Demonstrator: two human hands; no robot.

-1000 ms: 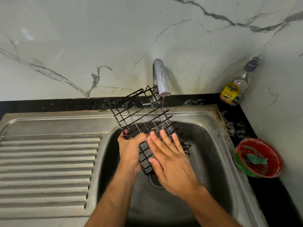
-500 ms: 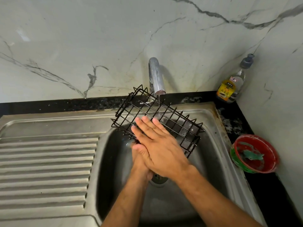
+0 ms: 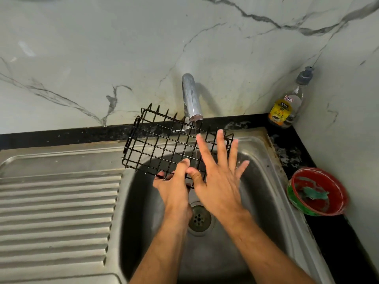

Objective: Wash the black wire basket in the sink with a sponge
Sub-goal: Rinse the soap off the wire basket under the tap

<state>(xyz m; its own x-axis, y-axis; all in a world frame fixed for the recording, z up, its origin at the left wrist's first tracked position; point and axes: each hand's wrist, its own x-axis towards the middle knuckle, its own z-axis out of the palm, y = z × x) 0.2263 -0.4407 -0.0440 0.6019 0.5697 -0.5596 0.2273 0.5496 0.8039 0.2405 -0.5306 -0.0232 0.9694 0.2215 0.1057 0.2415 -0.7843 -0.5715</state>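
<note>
A: Where is the black wire basket (image 3: 164, 146) held?

B: It is held tilted above the steel sink (image 3: 264, 181), beneath the tap (image 3: 191, 99), from which a thin stream of water (image 3: 195, 140) is delivered. Its near edge is gripped by the left hand (image 3: 174, 187), thumb on top.

A: And the right hand (image 3: 219, 179)?

B: It is laid flat on the mesh, fingers (image 3: 221, 148) spread, nothing grasped. A soap bottle (image 3: 287, 107) and a red bowl (image 3: 317, 191) are seen on the black counter (image 3: 291, 154) at right.
</note>
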